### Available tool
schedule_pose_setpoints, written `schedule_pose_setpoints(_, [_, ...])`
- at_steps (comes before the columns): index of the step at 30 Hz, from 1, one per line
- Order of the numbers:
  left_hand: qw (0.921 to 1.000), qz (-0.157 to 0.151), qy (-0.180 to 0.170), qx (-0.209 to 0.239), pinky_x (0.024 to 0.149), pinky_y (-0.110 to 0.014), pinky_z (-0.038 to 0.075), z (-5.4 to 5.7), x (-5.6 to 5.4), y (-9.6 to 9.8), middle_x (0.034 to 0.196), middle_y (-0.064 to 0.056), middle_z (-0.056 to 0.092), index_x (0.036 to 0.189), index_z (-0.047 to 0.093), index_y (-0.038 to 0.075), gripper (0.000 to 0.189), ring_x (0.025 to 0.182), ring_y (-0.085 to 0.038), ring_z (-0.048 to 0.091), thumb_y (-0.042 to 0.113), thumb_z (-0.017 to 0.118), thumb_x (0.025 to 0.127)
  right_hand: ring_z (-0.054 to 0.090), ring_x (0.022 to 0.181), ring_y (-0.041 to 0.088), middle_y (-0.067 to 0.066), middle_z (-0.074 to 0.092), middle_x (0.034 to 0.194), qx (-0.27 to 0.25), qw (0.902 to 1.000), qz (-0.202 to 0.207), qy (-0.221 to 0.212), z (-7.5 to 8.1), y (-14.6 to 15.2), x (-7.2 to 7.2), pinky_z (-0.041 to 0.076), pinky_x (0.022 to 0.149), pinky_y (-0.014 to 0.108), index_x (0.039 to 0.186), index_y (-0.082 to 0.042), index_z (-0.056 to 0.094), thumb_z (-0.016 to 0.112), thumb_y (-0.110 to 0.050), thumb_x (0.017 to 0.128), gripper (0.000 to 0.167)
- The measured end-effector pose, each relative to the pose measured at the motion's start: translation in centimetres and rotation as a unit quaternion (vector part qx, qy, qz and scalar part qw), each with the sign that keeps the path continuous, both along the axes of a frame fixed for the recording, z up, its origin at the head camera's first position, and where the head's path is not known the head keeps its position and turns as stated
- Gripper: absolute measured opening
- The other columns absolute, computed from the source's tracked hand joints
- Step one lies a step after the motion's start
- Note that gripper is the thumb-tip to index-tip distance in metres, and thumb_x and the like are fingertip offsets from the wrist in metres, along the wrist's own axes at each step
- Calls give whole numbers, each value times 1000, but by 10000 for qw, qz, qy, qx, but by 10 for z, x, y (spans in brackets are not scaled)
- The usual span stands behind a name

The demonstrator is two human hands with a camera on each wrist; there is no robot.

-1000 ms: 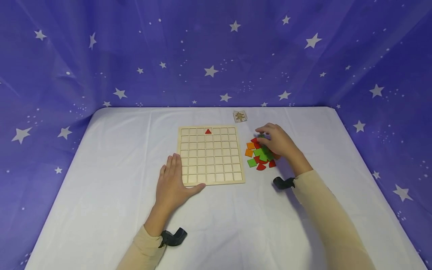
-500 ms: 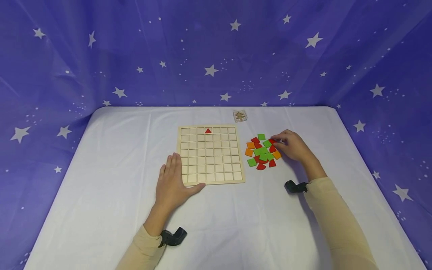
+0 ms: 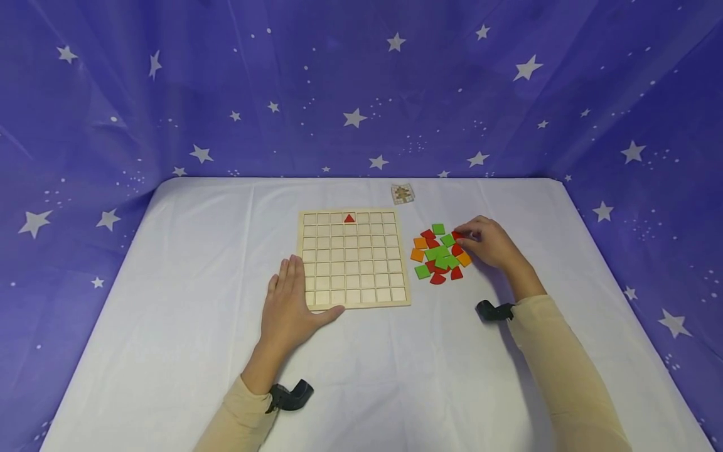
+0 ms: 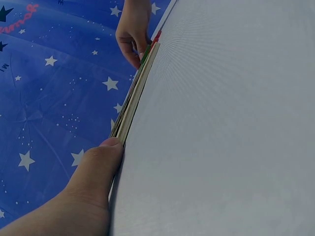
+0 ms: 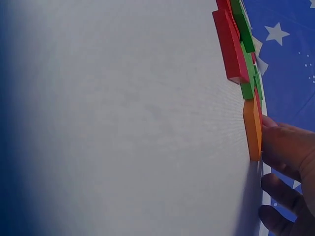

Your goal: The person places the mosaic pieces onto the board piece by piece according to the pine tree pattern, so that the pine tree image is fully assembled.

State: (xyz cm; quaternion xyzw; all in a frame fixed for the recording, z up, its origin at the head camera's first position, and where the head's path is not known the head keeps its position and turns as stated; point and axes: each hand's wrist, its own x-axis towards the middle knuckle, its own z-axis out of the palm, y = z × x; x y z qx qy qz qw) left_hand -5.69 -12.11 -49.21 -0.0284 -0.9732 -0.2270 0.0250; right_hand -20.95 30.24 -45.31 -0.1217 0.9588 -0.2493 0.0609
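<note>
Head view: right hand seemingly pinches a red piece; right wrist: orange tile obscures the grip. Left hand spreads against board.

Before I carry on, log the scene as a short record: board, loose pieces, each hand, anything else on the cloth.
board: wooden grid board, red triangle in the middle cell of the far row
loose pieces: red, green and orange pieces, right of the board, some overlapping
left hand: left hand, fingers along the board's left edge, thumb at its near edge
right hand: right hand, fingertips at a red piece; grip unclear
also on cloth: small patterned square, beyond the board's far-right corner
</note>
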Motion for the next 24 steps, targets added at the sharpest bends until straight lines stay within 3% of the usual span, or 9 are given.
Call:
schedule_pose_setpoints(9, [10000,-14,41,-9,124,-54,13,0,0,0,167,-16,11,159,9,2,134,156,-33,8,89,57,69,55,105,29,12,64,110,0,10000,-27,-51,-2,5,-1,45,98,51,125,-12,70,73,-21,91,35])
schedule_pose_setpoints(24, [10000,0,2,-18,124,-53,13,2,0,0,167,-16,11,159,9,1,134,156,-33,8,88,59,69,55,109,31,14,65,116,-117,9994,-285,-171,-5,5,0,43,104,52,121,-9,67,72,-22,92,33])
